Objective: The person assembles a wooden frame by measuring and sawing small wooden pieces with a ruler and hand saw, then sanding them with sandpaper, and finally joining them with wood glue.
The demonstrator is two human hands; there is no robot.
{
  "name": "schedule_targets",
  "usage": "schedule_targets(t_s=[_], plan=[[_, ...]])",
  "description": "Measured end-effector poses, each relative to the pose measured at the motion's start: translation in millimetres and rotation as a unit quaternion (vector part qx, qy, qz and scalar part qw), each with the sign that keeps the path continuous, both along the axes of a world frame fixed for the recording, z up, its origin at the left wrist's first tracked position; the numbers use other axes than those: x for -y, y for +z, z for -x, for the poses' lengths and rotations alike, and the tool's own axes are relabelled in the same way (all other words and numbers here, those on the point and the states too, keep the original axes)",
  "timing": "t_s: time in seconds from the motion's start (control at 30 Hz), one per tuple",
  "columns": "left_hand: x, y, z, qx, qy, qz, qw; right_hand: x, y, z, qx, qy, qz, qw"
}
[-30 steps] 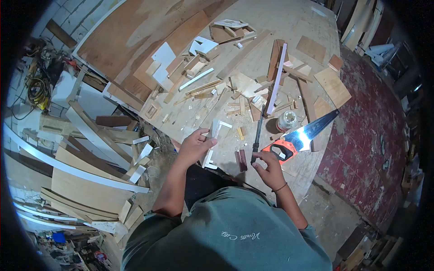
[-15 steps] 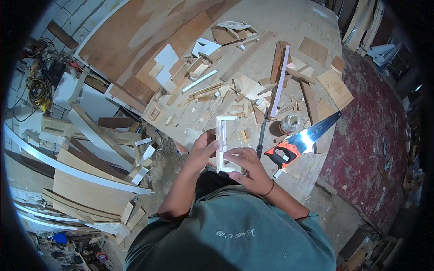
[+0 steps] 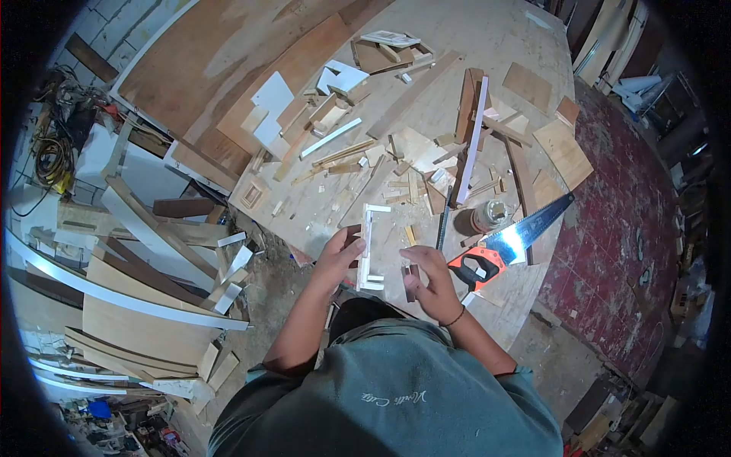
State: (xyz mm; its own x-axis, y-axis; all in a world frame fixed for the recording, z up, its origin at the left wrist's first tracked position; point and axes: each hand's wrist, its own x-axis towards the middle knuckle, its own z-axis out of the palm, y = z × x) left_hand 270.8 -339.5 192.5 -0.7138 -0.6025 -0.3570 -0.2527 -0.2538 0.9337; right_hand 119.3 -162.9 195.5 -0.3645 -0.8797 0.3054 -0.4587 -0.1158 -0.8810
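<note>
My left hand (image 3: 340, 259) grips the long side of a small white C-shaped wooden frame (image 3: 366, 247), with the thumb on its face and its short arms pointing right. My right hand (image 3: 434, 282) is just to the right, apart from the frame. Between its thumb and fingers is a small dark-brown flat piece (image 3: 411, 282), perhaps sandpaper; its kind is not clear. Right of that hand lies a handsaw (image 3: 525, 230) with an orange and black handle. A thin black rod-like tool (image 3: 445, 218) lies beyond the fingertips.
The plywood worktable (image 3: 320, 213) carries many wood offcuts and strips. A glass jar (image 3: 489, 215) stands near the saw blade. A long pale strip (image 3: 474, 141) lies across other pieces. Curved white-edged panels (image 3: 145, 293) and boards are stacked at left. Red flooring (image 3: 624, 228) is at right.
My right hand has moved right, off the white frame, and the brown piece in it now shows. My left hand still holds the frame, and the view has shifted slightly.
</note>
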Motion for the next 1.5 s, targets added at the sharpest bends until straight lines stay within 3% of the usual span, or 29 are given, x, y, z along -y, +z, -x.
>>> schedule_targets(t_s=[0.03, 0.1, 0.13, 0.17, 0.27, 0.5, 0.63, 0.7, 0.77, 0.83, 1.0, 1.13, 1.2, 1.43, 1.5], plan=[[7.4, -13.1, -3.0, -0.001, -0.001, 0.000, 1.000, 4.4, -13.0, 3.5, 0.016, -0.019, -0.002, 1.000], [19.8, -35.0, -6.5, -0.037, 0.060, -0.236, 0.969, 10.6, -54.3, 3.5, 0.050, -0.054, -0.034, 0.997], [20.5, -33.2, -2.7, -0.056, 0.097, -0.293, 0.950, 13.1, -86.2, 3.6, 0.100, -0.103, -0.069, 0.987], [23.5, -36.0, -2.6, -0.059, 0.094, -0.294, 0.949, 15.0, -112.1, 4.6, 0.148, -0.152, -0.101, 0.972], [24.2, -48.6, -12.6, -0.174, 0.099, -0.343, 0.918, 11.7, -139.6, -2.8, 0.156, -0.161, -0.124, 0.967], [40.1, -48.2, -26.2, -0.165, 0.095, -0.318, 0.929, 17.7, -143.5, -13.4, 0.180, -0.118, -0.194, 0.957], [71.2, -26.5, -17.8, -0.166, 0.119, -0.275, 0.940, 51.3, -153.7, -9.3, 0.119, -0.203, -0.185, 0.954], [91.7, -22.4, -13.9, -0.169, 0.117, -0.267, 0.941, 72.9, -161.6, -6.5, 0.015, -0.255, -0.181, 0.950], [110.0, -21.2, -15.5, -0.169, 0.133, -0.270, 0.939, 93.7, -179.5, -6.4, 0.008, -0.257, -0.178, 0.950], [133.7, -7.7, -12.3, -0.178, 0.107, -0.251, 0.946, 125.6, -178.3, 3.9, -0.074, -0.291, -0.137, 0.944], [207.4, 17.2, 18.1, -0.187, 0.087, -0.201, 0.958, 182.8, -176.9, 7.0, -0.142, -0.351, -0.226, 0.897], [243.0, 47.4, 54.4, -0.257, 0.023, -0.261, 0.930, 197.0, -200.7, 5.3, -0.151, -0.372, -0.304, 0.864], [256.0, 63.8, 76.5, -0.298, -0.038, -0.300, 0.906, 198.9, -202.1, 5.0, -0.155, -0.373, -0.311, 0.860], [312.9, 73.4, 165.4, -0.308, -0.096, -0.289, 0.902, 206.2, -189.4, 6.5, -0.131, -0.369, -0.325, 0.861], [325.0, 75.8, 190.8, -0.160, 0.018, -0.158, 0.974, 207.6, -187.3, 8.8, -0.124, -0.372, -0.334, 0.857]])
